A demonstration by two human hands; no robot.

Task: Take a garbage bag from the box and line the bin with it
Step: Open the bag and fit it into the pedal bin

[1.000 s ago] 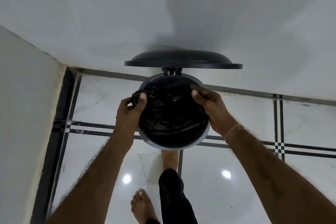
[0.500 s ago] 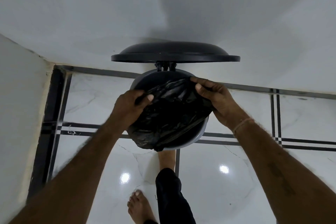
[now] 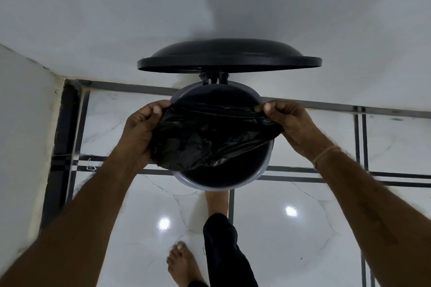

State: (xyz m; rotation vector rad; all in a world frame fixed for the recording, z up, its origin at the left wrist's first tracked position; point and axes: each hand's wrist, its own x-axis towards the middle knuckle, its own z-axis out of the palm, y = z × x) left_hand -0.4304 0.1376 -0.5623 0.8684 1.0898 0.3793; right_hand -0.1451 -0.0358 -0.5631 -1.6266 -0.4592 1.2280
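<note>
Head view: garbage bag (image 3: 210, 137) is held stretched over the bin (image 3: 263, 170) mouth at frame centre, pinched by left hand (image 3: 140, 128) and right hand (image 3: 291, 123). Thin film could be torn by overstretching; the lid (image 3: 229, 56), apparently pedal-held, could be dropped.

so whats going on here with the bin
A person is lining a pedal bin with a black garbage bag. The left hand and right hand each pinch the bag's edge and stretch it wide over the bin's mouth. The lid stands open at the back, and a foot is at the bin's front, likely on the pedal. The bag is not yet folded over the rim; most of it sits bunched above the opening.
</note>
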